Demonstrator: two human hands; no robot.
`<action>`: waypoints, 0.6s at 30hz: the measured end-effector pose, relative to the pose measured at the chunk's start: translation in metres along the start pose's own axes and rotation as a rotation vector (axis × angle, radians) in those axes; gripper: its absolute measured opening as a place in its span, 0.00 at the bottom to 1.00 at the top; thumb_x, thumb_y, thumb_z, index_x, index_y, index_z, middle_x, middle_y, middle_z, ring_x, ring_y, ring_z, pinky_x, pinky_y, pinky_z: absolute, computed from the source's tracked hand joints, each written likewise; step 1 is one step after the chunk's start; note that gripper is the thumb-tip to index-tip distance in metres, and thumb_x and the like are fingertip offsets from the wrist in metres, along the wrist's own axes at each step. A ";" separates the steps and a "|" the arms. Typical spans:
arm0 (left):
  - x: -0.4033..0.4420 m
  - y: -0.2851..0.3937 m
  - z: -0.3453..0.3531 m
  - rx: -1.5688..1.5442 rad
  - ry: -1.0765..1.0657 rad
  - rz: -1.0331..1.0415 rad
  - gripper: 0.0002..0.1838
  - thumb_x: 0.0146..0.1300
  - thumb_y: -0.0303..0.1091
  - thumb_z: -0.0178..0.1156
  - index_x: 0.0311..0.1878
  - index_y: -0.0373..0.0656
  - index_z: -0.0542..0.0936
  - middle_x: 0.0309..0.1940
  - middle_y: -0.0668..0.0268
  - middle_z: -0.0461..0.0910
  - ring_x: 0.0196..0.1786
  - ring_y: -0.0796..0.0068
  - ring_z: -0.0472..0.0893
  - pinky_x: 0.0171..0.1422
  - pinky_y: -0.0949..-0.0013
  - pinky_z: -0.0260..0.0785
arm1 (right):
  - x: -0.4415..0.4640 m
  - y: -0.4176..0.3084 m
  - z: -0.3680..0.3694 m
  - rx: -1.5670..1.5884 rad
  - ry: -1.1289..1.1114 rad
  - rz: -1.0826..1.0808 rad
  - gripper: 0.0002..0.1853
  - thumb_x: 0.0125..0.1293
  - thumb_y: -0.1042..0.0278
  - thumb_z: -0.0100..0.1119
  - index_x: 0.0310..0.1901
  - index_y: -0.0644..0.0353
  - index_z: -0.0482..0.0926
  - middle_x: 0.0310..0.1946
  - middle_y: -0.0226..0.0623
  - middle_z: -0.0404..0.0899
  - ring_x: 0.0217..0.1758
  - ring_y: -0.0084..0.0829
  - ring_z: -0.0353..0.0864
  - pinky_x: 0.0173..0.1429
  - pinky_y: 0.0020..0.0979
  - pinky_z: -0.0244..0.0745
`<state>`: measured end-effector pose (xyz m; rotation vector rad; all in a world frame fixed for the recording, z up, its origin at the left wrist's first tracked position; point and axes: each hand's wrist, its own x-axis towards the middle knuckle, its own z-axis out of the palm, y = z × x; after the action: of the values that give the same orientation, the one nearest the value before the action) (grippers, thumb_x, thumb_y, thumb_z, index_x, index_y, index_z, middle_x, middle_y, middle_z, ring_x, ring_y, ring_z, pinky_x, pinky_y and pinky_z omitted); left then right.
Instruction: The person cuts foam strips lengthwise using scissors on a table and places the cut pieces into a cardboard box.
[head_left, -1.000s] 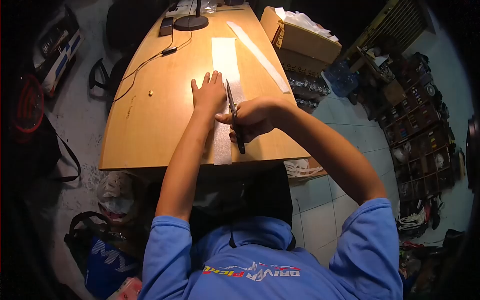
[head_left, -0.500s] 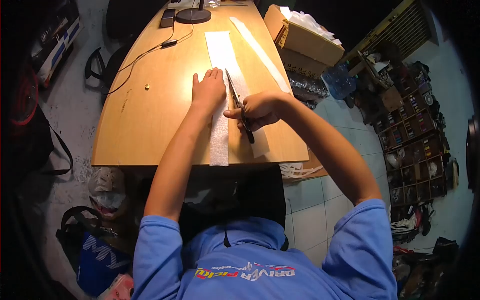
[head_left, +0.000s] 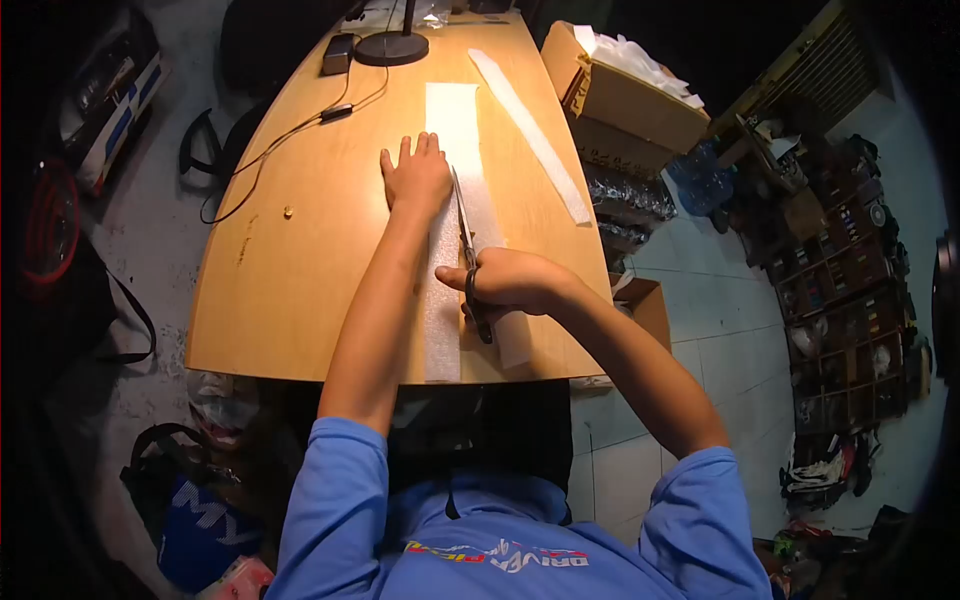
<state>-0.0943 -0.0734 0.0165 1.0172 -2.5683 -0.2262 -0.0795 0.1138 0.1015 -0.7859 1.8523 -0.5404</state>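
Observation:
A long white foam strip [head_left: 453, 125] lies lengthwise on the wooden table [head_left: 300, 290]. From its middle toward the near edge it is split into two lengths with a gap between them. My left hand [head_left: 417, 180] presses down on the strip's left side, fingers apart and pointing away from me. Black-handled scissors [head_left: 464, 228] are gripped in my right hand [head_left: 508, 282], blades pointing away from me and lying in the split just right of my left hand. A narrower white strip [head_left: 530, 135] lies apart to the right.
A lamp base [head_left: 392, 48], a black adapter [head_left: 338, 55] and a cable stand at the table's far left. A small brass-coloured piece [head_left: 288, 212] lies on the left. Beyond the right edge is a cardboard box [head_left: 630, 105] with white material; shelves [head_left: 840, 300] stand farther right.
The view has shifted. The near part of the strip has separated into two lengths, the right one moving outward. The scissors remain in my right hand, and my left hand stays on the strip.

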 end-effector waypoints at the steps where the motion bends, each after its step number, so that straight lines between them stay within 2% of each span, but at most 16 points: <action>1: -0.001 0.000 0.001 0.031 0.010 0.014 0.25 0.72 0.41 0.34 0.69 0.46 0.61 0.72 0.68 0.58 0.74 0.61 0.56 0.73 0.41 0.44 | 0.003 0.000 -0.001 0.013 0.012 -0.011 0.30 0.67 0.43 0.53 0.22 0.68 0.75 0.19 0.40 0.76 0.18 0.30 0.74 0.26 0.30 0.72; 3: -0.002 0.000 0.003 0.054 -0.020 0.007 0.25 0.72 0.40 0.34 0.71 0.47 0.60 0.73 0.69 0.57 0.75 0.64 0.54 0.74 0.43 0.42 | 0.009 0.002 -0.002 0.031 0.032 -0.026 0.30 0.66 0.43 0.53 0.20 0.66 0.75 0.16 0.38 0.74 0.15 0.29 0.71 0.23 0.30 0.68; 4: 0.000 0.000 0.004 0.053 -0.017 0.006 0.25 0.72 0.40 0.34 0.70 0.47 0.60 0.73 0.70 0.57 0.75 0.66 0.54 0.75 0.43 0.41 | 0.010 0.001 -0.005 -0.014 0.026 -0.016 0.30 0.67 0.44 0.52 0.18 0.64 0.74 0.13 0.35 0.70 0.12 0.27 0.66 0.19 0.31 0.62; 7: -0.002 0.001 0.003 0.073 -0.025 0.009 0.25 0.72 0.39 0.33 0.71 0.47 0.60 0.73 0.70 0.57 0.75 0.67 0.54 0.75 0.44 0.42 | 0.019 0.001 -0.008 0.030 0.041 -0.044 0.30 0.67 0.44 0.51 0.16 0.62 0.73 0.11 0.33 0.68 0.11 0.26 0.62 0.17 0.32 0.58; 11: 0.000 0.000 0.001 0.106 -0.034 0.017 0.25 0.72 0.40 0.32 0.71 0.48 0.60 0.73 0.69 0.57 0.75 0.66 0.55 0.75 0.45 0.44 | 0.025 -0.010 -0.017 -0.081 0.031 -0.003 0.30 0.66 0.42 0.52 0.18 0.62 0.74 0.13 0.35 0.71 0.12 0.27 0.66 0.17 0.32 0.60; 12: 0.001 0.000 0.000 0.099 -0.031 0.017 0.25 0.72 0.40 0.33 0.70 0.48 0.60 0.72 0.70 0.57 0.75 0.66 0.55 0.75 0.45 0.44 | 0.027 -0.011 -0.019 -0.047 0.025 -0.003 0.29 0.66 0.42 0.52 0.22 0.64 0.76 0.17 0.37 0.75 0.15 0.27 0.70 0.20 0.30 0.65; 15: -0.001 -0.001 0.000 0.094 -0.017 0.023 0.25 0.72 0.40 0.33 0.70 0.49 0.61 0.72 0.70 0.59 0.74 0.67 0.57 0.75 0.45 0.45 | 0.025 -0.018 -0.025 -0.002 -0.008 0.006 0.29 0.68 0.45 0.53 0.25 0.68 0.77 0.22 0.39 0.78 0.21 0.27 0.75 0.27 0.27 0.72; 18: 0.000 -0.002 0.001 0.086 -0.012 0.030 0.25 0.72 0.40 0.33 0.69 0.49 0.62 0.72 0.70 0.59 0.74 0.67 0.57 0.74 0.44 0.46 | 0.029 -0.026 -0.030 0.054 -0.013 0.027 0.26 0.68 0.45 0.54 0.27 0.65 0.77 0.22 0.38 0.77 0.22 0.26 0.76 0.29 0.26 0.73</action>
<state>-0.0937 -0.0743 0.0148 1.0099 -2.6217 -0.1149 -0.1082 0.0757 0.1121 -0.7257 1.8269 -0.5643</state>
